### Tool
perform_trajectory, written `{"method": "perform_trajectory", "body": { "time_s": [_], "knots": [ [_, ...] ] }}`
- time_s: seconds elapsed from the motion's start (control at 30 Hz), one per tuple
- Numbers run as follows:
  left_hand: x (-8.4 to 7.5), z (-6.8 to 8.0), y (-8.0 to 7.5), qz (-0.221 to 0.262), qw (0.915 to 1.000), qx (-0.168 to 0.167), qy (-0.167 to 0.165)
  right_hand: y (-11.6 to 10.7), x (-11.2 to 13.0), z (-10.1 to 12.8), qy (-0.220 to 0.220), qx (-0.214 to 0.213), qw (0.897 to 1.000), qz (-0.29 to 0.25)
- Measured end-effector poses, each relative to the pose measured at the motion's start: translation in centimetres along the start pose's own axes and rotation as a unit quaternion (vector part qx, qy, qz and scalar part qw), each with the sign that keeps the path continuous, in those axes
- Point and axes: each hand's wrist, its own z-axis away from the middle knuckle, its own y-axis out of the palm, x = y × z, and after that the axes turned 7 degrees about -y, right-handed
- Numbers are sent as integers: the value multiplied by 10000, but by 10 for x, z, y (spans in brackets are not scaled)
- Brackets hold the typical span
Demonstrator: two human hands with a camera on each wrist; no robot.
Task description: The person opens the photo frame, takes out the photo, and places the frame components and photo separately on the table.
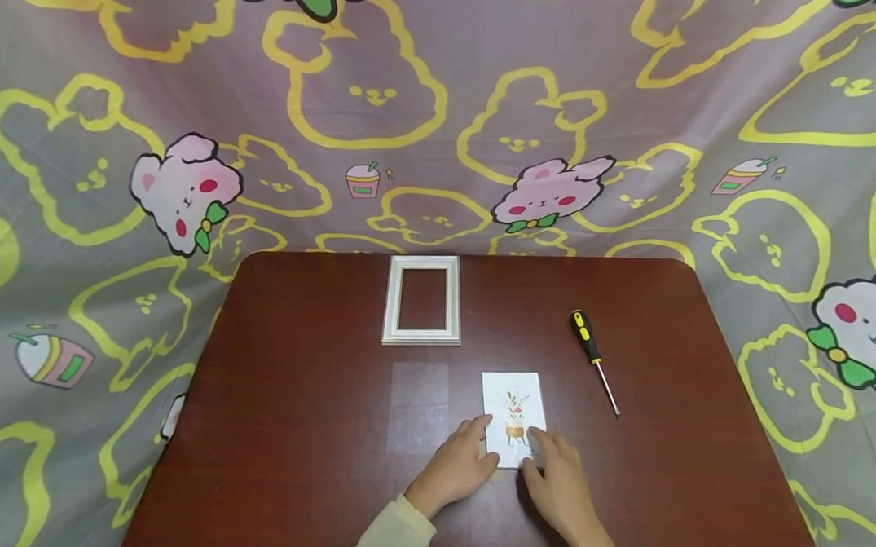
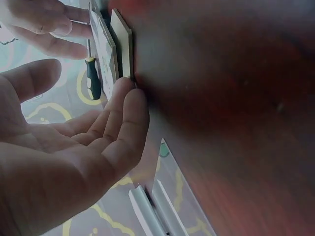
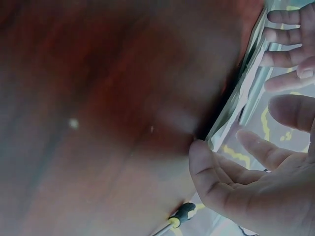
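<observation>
A white picture frame (image 1: 420, 299) lies at the far side of the brown table (image 1: 282, 411). A clear sheet (image 1: 418, 406) lies between frame and near edge; a screwdriver (image 1: 593, 370) lies to the right, well apart. The printed card (image 1: 514, 418) lies flat near the front edge. The left hand (image 1: 457, 466) touches its left lower corner, the right hand (image 1: 557, 472) its right lower corner. Both hands rest with fingers nearly straight, fingertips at the card edges, gripping nothing.
</observation>
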Motion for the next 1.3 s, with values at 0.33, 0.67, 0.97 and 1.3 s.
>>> {"method": "perform_trajectory", "body": {
  "time_s": [0.33,0.67,0.97,1.3],
  "knots": [
    [-8,1,2,97,9998,-185,10,0,5,-4,112,4,9998,174],
    [-26,8,2,381,9984,-209,352,3,7,-2,-272,-77,9987,428],
    [-24,-11,7,1082,9869,-974,702,-6,5,-5,-227,-357,9991,-43],
    [-30,-33,-27,2235,9662,-1004,796,-45,-8,-38,794,-600,9768,-1898]
  ]
}}
